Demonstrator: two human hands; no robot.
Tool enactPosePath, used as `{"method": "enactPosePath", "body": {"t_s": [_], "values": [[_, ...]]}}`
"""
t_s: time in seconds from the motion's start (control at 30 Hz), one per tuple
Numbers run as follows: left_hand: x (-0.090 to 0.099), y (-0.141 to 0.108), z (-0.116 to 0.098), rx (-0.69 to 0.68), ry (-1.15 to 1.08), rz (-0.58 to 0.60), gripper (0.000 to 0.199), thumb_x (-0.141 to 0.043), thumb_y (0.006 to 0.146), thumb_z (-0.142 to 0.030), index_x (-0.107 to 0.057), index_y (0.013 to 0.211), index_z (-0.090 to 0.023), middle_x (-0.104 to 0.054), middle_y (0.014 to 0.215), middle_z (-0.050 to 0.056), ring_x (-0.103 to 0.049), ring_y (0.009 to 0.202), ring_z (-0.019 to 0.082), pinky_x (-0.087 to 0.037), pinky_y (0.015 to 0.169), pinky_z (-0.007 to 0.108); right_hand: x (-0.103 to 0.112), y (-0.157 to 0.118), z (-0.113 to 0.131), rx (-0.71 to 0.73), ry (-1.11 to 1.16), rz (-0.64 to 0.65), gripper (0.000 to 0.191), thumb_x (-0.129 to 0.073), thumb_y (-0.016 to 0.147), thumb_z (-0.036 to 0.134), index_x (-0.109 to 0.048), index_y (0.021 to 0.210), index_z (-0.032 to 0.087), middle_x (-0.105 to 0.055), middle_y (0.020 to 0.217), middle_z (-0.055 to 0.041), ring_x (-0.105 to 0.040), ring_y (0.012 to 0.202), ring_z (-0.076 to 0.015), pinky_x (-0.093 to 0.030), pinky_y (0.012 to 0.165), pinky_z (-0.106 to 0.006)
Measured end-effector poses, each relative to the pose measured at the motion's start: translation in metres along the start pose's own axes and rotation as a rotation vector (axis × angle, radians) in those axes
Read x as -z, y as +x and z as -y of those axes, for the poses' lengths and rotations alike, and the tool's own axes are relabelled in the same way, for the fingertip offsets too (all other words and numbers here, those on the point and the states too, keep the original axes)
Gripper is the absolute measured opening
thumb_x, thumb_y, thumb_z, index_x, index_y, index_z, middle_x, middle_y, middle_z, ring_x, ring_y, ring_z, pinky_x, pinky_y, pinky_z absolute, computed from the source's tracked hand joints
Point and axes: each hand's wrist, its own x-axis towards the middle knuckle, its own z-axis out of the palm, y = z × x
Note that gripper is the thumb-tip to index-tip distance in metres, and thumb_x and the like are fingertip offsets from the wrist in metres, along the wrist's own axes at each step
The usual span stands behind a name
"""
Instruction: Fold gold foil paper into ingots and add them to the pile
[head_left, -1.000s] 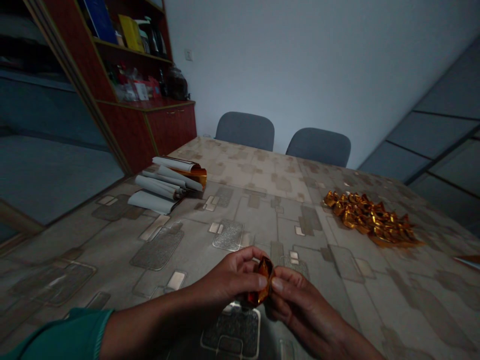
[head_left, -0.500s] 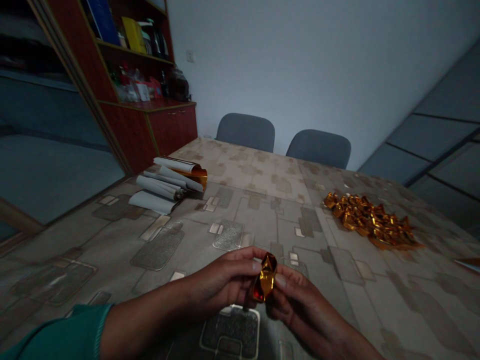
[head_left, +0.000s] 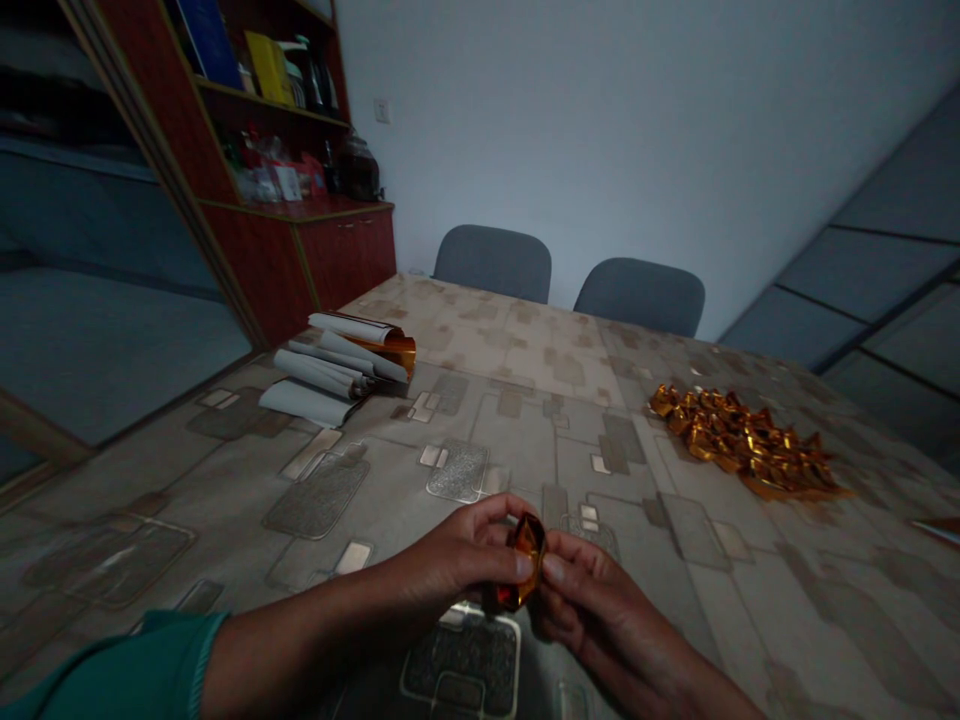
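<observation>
Item one: a folded gold foil packet (head_left: 527, 560), held in the air above the table, at the centre of our view and low down. We find both hands grasping it: the left hand (head_left: 450, 565), in a teal sleeve (head_left: 112, 668), curls its fingers around one side, and the right hand (head_left: 600, 610) pinches the other side with its thumb.

Item two: a heap of similar gold packets (head_left: 742, 440) on the patterned table cover (head_left: 225, 560), at 2 o'clock from the hands, well apart from them.

Item three: loose rolled foil sheets (head_left: 319, 375), grey backs outward and gold showing on one (head_left: 397, 350), at 11 o'clock.

Beyond these we list two grey chairs (head_left: 493, 262) at 12 o'clock and a red-brown wooden cabinet (head_left: 345, 255) at 11 o'clock.
</observation>
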Motion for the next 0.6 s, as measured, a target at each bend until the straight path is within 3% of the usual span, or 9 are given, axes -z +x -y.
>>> {"method": "enactPosePath", "body": {"t_s": [0.27, 0.6], "values": [[-0.0040, -0.0019, 0.0002, -0.005, 0.001, 0.023, 0.043, -0.084, 0.072, -0.039, -0.056, 0.096, -0.018, -0.058, 0.076, -0.003, -0.050, 0.060, 0.008, -0.031, 0.054, 0.022, 0.0034, 0.0015, -0.0013, -0.053, 0.067, 0.010, 0.032, -0.086, 0.075, 0.037, -0.077, 0.096, 0.015, -0.036, 0.055, 0.0089, -0.019, 0.051, -0.0064, -0.022, 0.050, -0.018], [-0.0029, -0.0045, -0.0014, 0.050, -0.032, -0.014, 0.039, -0.083, 0.074, -0.037, -0.057, 0.096, -0.019, -0.059, 0.079, -0.002, -0.054, 0.064, 0.010, -0.034, 0.058, 0.021, 0.0002, 0.0014, -0.0046, -0.019, 0.008, 0.008, 0.031, -0.082, 0.079, 0.043, -0.074, 0.092, 0.016, -0.040, 0.055, 0.0078, -0.024, 0.051, -0.0074, -0.022, 0.050, -0.022]]}}
